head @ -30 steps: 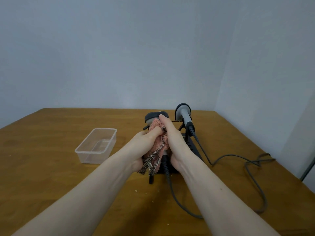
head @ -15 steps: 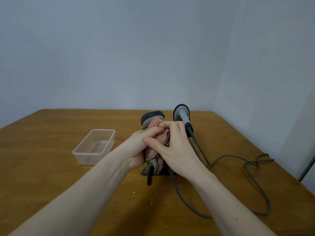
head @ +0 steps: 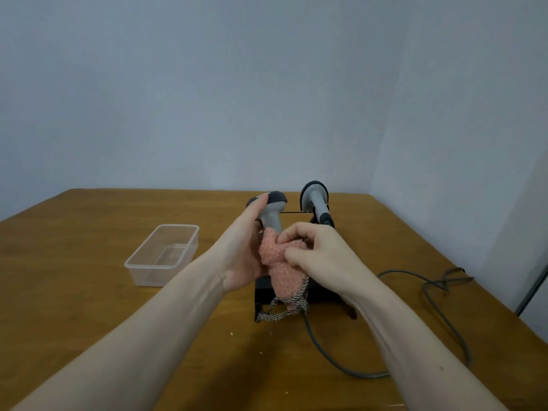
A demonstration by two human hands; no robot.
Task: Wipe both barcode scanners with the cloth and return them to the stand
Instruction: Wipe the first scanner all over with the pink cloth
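The grey plastic barcode scanner with a dark head (head: 271, 213) is up off the desk, held over the front of the black stand (head: 321, 292). The left hand (head: 244, 250) is closed around its handle, with the thumb up by the dark head. The fluffy pink cloth with a checked edge (head: 281, 268) is wrapped on the lower part of the handle and hangs down in front of the stand. The right hand (head: 318, 253) is closed on the cloth, pinching it against the handle.

The second grey barcode scanner (head: 315, 203) sits in the stand just behind, a little to the right. Its grey cable (head: 439, 315) runs off over the brown wooden desk (head: 89, 292) in loops. A clear plastic box (head: 163, 256) stands apart on the left with nothing in it.

It looks like the step now is wiping the first scanner, down at the handle. I cannot tell if the second scanner has been wiped yet.

Next, the right hand likely needs to rub the cloth up the handle to the head while the left hand holds tight. Then the scanner should go back in the stand, next to the other one, without catching the cable.
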